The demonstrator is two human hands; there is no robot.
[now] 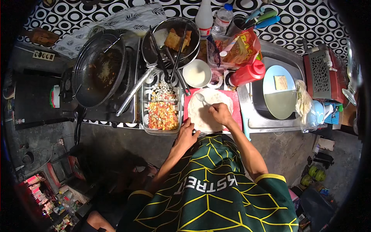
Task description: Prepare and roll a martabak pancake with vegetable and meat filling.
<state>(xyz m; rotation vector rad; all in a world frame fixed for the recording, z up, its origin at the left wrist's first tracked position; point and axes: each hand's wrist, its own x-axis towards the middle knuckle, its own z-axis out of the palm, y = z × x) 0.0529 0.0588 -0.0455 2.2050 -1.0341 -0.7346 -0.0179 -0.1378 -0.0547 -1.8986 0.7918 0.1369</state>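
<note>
On a red cutting board (238, 116) lies a round, pale sheet of dough or flatbread (203, 121). My right hand (221, 114) grips the handle of a metal spoon (200, 97), whose bowl is over the upper left part of the sheet. My left hand (187, 134) rests at the board's lower left corner, thumb and fingers apart, near the sheet's edge. Just left of the board, a glass dish (161, 132) contains diced orange, yellow and white filling (162, 114). A white bowl (197, 73) with pale liquid stands behind the sheet.
A frying pan (98, 84) sits on the stove at left. Black tongs (166, 75) and fried pieces (174, 40) rest in a strainer (149, 55). To the right are a red squeeze bottle (247, 74), a turquoise-handled knife (246, 127), and a plate (278, 107) with a folded square over the sink.
</note>
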